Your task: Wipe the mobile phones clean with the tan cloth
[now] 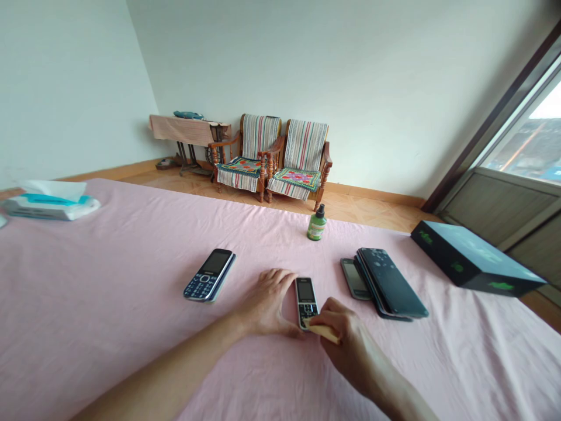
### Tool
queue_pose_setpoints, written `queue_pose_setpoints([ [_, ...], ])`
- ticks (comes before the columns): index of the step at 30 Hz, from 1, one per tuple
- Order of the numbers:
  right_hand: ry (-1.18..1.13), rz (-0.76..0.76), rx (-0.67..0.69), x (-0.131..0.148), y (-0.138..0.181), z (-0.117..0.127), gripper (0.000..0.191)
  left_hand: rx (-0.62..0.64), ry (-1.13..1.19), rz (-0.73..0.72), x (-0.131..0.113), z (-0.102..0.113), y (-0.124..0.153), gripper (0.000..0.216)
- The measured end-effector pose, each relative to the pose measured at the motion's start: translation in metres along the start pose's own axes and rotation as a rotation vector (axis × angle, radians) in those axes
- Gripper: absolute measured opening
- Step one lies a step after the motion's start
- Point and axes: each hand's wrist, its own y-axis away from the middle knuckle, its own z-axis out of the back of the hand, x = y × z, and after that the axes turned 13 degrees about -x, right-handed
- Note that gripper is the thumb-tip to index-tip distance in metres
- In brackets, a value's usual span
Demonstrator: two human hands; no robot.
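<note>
A small keypad mobile phone [307, 297] lies face up on the pink cloth, screen end away from me. My left hand [269, 301] curves round its left side, the index finger at the top corner and the thumb at the bottom end, steadying it. In my right hand [344, 327] is a folded yellowish cloth [326, 332], pinched between the fingers. Its tip touches the lower keys, hiding part of the keypad. Further left rests a larger dark keypad phone [209, 276], apparently on top of another flat item.
Right of my hands, a stack of dark smartphones [392, 283] overlaps a grey phone [356, 279]. A green spray bottle [317, 223] stands near the far edge. A black box [475, 257] lies at the right, a tissue pack [52, 202] far left. Two wooden chairs [298, 158] stand beyond.
</note>
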Motion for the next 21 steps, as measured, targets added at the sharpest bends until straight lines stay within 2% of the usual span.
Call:
queue_pose_setpoints([
  [4, 0.016, 0.068, 0.013, 0.007, -0.002, -0.003, 0.029, -0.017, -0.002, -0.003, 0.000, -0.001, 0.000, 0.087],
  [10, -0.031, -0.011, 0.016, -0.002, 0.000, 0.002, 0.031, 0.000, -0.002, -0.001, 0.000, 0.000, 0.000, 0.092],
  [16, -0.037, 0.062, 0.010, 0.009, -0.001, -0.004, 0.028, -0.014, -0.005, -0.010, -0.001, 0.000, 0.000, 0.085],
  [21, 0.005, 0.004, -0.038, -0.007, -0.001, 0.010, 0.031, 0.000, 0.012, -0.010, 0.001, -0.001, 0.000, 0.093],
])
